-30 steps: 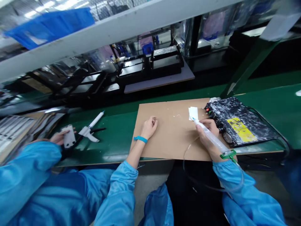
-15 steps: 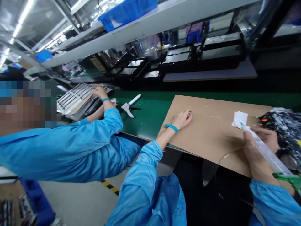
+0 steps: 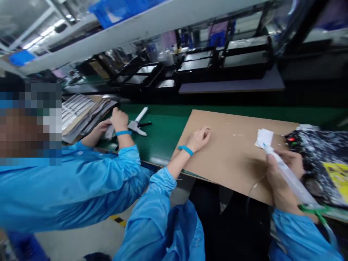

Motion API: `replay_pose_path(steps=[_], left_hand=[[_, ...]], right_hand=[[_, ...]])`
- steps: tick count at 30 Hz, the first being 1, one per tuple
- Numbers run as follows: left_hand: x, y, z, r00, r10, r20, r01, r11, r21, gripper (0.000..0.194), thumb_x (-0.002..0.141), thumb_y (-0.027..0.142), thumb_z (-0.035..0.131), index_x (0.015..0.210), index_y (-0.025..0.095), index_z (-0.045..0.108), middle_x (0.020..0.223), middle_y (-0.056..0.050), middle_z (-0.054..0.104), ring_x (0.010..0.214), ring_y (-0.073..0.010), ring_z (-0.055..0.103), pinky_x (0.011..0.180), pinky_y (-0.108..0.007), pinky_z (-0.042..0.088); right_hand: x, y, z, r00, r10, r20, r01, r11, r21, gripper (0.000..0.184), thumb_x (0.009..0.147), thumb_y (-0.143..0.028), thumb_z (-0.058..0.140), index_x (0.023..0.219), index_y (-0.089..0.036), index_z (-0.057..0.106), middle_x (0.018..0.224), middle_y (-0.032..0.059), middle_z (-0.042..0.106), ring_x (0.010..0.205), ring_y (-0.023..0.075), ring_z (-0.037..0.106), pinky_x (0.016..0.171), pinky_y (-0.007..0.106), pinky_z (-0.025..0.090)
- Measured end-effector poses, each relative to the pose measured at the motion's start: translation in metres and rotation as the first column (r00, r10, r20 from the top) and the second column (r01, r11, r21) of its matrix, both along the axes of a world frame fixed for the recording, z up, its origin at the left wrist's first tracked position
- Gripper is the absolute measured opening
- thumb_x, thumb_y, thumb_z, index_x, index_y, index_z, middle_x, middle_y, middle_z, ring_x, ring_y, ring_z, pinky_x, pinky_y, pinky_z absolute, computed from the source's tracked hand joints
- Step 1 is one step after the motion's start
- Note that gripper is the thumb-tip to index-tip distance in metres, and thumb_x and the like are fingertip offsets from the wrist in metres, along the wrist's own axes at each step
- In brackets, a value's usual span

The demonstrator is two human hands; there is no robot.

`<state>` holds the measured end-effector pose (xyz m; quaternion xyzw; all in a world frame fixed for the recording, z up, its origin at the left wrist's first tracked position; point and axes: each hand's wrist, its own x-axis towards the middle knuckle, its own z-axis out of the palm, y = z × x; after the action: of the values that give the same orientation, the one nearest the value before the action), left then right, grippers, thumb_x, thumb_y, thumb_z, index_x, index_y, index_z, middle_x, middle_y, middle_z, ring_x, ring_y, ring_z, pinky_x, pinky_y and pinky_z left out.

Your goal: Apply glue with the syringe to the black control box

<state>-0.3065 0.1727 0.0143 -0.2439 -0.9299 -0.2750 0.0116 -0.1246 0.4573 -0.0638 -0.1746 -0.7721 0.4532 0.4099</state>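
Head camera, looking forward-down, tilted, close over cardboard sheet (image 3: pixel 231 152).
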Motion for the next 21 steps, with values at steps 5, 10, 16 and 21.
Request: replay_pose_path(steps=[5, 10, 16, 21], left_hand=[[0.04, -0.013, 0.053, 0.995, 0.076, -0.064, -0.069, 0.992, 0.103, 0.024, 0.106, 0.031, 0.06, 0.126, 0.02, 0.07, 0.103, -0.008, 0.078, 0.091, -0.0204, 0.074, 0.092, -0.033, 0.061], [0.163, -0.055, 0.087, 0.995, 0.085, -0.061, -0.077, 0.99, 0.117, 0.037, 0.11, 0.046, 0.048, 0.081, 0.029, 0.064, 0.07, 0.001, 0.069, 0.067, -0.0222, 0.069, 0.069, -0.037, 0.059], [0.244, -0.063, 0.0, 0.886, 0.159, 0.435, 0.017, 0.927, -0.374, 0.027, 0.101, 0.041, 0.054, 0.08, 0.035, 0.07, 0.08, -0.002, 0.074, 0.078, -0.0308, 0.08, 0.073, -0.047, 0.069], [0.211, -0.035, -0.045, 0.917, 0.335, 0.215, -0.2, 0.854, -0.481, 0.012, 0.105, 0.03, 0.066, 0.103, 0.025, 0.077, 0.105, -0.013, 0.076, 0.108, -0.0384, 0.078, 0.097, -0.063, 0.066]], right_hand=[[-0.007, -0.012, 0.022, 0.994, 0.057, 0.091, -0.047, 0.993, -0.109, 0.051, 0.093, -0.072, 0.077, 0.108, -0.023, 0.078, 0.094, 0.0086, 0.08, 0.075, 0.0255, 0.073, 0.066, 0.036, 0.059], [-0.018, -0.011, 0.031, 0.974, 0.208, 0.085, -0.196, 0.972, -0.131, 0.055, 0.096, -0.072, 0.075, 0.118, -0.022, 0.081, 0.091, 0.008, 0.079, 0.072, 0.0238, 0.07, 0.072, 0.037, 0.061], [-0.019, -0.015, 0.032, 0.979, 0.199, 0.051, -0.191, 0.973, -0.128, 0.051, 0.099, -0.068, 0.075, 0.122, -0.023, 0.08, 0.084, 0.0045, 0.076, 0.066, 0.0211, 0.064, 0.069, 0.034, 0.059], [-0.015, -0.017, 0.028, 0.968, 0.249, 0.029, -0.243, 0.961, -0.131, 0.056, 0.099, -0.073, 0.074, 0.122, -0.023, 0.079, 0.087, 0.0056, 0.077, 0.066, 0.0216, 0.065, 0.071, 0.035, 0.059]])
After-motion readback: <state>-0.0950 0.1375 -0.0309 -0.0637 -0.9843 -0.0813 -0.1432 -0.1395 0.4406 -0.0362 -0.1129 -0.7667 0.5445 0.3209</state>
